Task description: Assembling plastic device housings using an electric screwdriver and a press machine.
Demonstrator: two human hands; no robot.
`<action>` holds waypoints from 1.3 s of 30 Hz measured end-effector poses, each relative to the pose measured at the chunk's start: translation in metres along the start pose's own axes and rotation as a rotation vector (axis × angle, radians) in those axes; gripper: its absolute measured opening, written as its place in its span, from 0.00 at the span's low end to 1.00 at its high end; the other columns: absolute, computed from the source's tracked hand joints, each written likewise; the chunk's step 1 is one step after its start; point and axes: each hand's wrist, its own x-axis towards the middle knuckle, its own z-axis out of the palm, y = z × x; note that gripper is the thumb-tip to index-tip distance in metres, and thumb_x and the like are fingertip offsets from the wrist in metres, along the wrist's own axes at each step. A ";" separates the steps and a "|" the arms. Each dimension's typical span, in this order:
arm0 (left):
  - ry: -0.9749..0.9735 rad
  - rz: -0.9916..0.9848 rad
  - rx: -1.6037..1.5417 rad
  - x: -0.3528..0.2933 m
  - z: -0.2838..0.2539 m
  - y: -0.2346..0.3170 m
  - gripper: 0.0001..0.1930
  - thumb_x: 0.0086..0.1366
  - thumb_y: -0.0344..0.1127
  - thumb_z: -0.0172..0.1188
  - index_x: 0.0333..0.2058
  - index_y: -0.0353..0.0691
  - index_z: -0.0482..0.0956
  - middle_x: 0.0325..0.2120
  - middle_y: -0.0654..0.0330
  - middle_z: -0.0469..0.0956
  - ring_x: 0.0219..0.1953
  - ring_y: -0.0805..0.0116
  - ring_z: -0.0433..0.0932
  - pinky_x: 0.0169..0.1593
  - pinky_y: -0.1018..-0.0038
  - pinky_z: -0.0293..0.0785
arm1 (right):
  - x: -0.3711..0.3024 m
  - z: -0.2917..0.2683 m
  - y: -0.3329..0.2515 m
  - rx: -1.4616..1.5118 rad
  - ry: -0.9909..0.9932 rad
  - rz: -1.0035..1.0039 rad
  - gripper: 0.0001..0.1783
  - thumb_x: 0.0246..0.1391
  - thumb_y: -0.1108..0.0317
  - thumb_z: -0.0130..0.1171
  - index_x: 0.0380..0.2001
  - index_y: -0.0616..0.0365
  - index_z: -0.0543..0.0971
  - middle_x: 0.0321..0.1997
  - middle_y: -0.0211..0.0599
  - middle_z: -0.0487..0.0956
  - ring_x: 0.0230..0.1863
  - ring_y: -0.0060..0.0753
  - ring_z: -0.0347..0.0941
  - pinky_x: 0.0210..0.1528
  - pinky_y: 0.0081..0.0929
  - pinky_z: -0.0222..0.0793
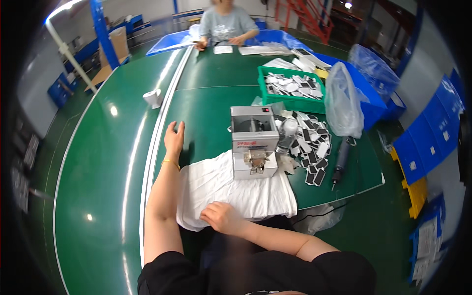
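Factory assembly hall: green workbench (206, 98), blue crates (423, 142), parts bin (290, 101).

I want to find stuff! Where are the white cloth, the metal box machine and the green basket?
white cloth (221, 184): head view, on its flat middle.
metal box machine (254, 132): head view, on its front face.
green basket (290, 103): head view, on its near wall.

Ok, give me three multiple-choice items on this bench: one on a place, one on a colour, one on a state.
1. Where does the right hand rest?
A. on the white cloth
B. in the crate
C. on the grey machine

2. What colour is the crate of small parts?
A. red
B. green
C. yellow

3. How is the left hand?
A. fisted round a tool
B. open, empty
C. gripping a bag

Answers: 1 A, it lies on the cloth's near edge; 2 B, its walls are green; 3 B, fingers spread on the table.
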 end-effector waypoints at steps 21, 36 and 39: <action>-0.188 0.253 0.491 -0.145 -0.077 0.005 0.32 0.70 0.55 0.49 0.62 0.33 0.68 0.65 0.48 0.66 0.70 0.55 0.61 0.73 0.58 0.51 | -0.096 0.107 -0.035 0.249 -0.483 -0.088 0.09 0.58 0.62 0.61 0.30 0.54 0.82 0.31 0.36 0.77 0.36 0.42 0.76 0.39 0.37 0.74; -0.179 0.210 0.397 -0.150 -0.079 0.000 0.33 0.71 0.57 0.48 0.62 0.34 0.69 0.66 0.51 0.66 0.71 0.58 0.59 0.74 0.60 0.49 | -0.117 0.132 0.009 0.535 -0.456 0.687 0.20 0.59 0.60 0.63 0.50 0.60 0.77 0.29 0.49 0.80 0.32 0.52 0.80 0.36 0.40 0.74; -0.169 0.215 0.408 -0.149 -0.081 -0.002 0.33 0.71 0.57 0.48 0.62 0.34 0.70 0.66 0.51 0.66 0.71 0.58 0.59 0.73 0.60 0.49 | -0.114 0.133 0.012 0.504 -0.477 0.707 0.29 0.59 0.64 0.62 0.61 0.61 0.68 0.28 0.47 0.80 0.31 0.47 0.80 0.36 0.38 0.74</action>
